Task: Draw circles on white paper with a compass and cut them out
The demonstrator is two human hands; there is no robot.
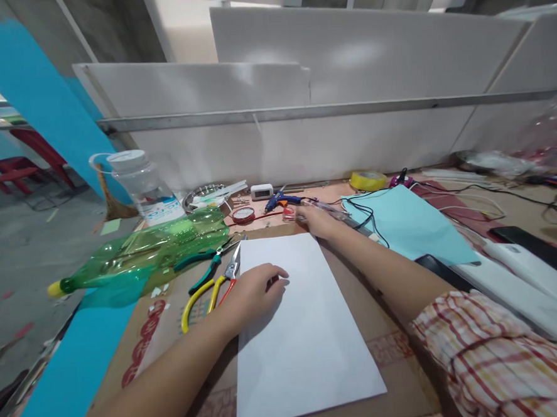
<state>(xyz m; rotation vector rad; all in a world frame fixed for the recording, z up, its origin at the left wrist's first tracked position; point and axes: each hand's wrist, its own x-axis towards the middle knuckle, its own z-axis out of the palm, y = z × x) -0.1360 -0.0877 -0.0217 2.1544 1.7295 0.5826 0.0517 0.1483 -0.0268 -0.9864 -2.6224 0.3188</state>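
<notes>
A blank white sheet of paper (310, 339) lies on brown cardboard in front of me. My left hand (261, 292) rests on its left part, fingers loosely bent with a gap at the thumb and nothing in them. Just beyond the sheet's far edge, my right hand (316, 222) reaches into small items, beside a clear plastic piece with red on it (289, 215). Its fingertips are hidden, so I cannot tell what they grip. Close behind is a blue glue gun (280, 200). Yellow-handled snips (216, 289) and green-handled pliers (206, 266) lie left of the paper.
A cut green plastic bottle (144, 251) and a clear jar (145, 188) stand at the left. Further back are a red round gauge (244, 215), a small white display (261, 192) and yellow tape (368, 180). Light-blue paper (411, 225), cables and white devices (524, 294) occupy the right.
</notes>
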